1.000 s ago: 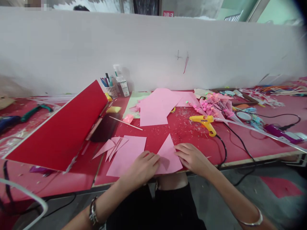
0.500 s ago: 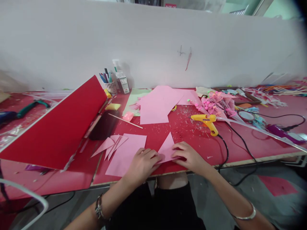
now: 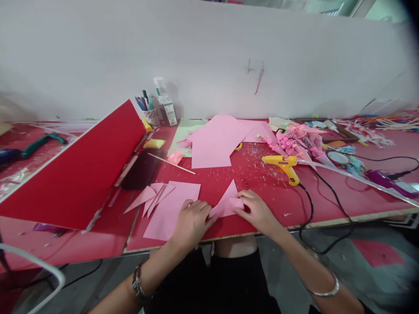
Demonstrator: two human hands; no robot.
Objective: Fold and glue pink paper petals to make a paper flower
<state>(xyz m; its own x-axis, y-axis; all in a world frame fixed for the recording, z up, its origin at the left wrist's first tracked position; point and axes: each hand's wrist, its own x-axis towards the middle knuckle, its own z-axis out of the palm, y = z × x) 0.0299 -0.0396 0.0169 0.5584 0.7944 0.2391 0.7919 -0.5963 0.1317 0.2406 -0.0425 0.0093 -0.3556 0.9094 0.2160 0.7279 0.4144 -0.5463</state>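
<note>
Both hands on a small pink paper piece (image 3: 228,203) at the table's (image 3: 262,183) near edge. Left hand (image 3: 191,220) pressing its left corner flat, fingers together; right hand (image 3: 257,210) pinching the lower flap, apparently mid-fold (blurred). Pink sheet (image 3: 170,209) just left, touching the left hand. Yellow glue gun (image 3: 283,165) lies beyond, its cord trailing off the edge. Tilted red board (image 3: 81,170) far left.

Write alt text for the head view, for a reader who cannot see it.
Two bare hands, the left hand and the right hand, press a folded pink paper triangle against a red table. A flat pink sheet lies to the left, a yellow glue gun to the right.
</note>
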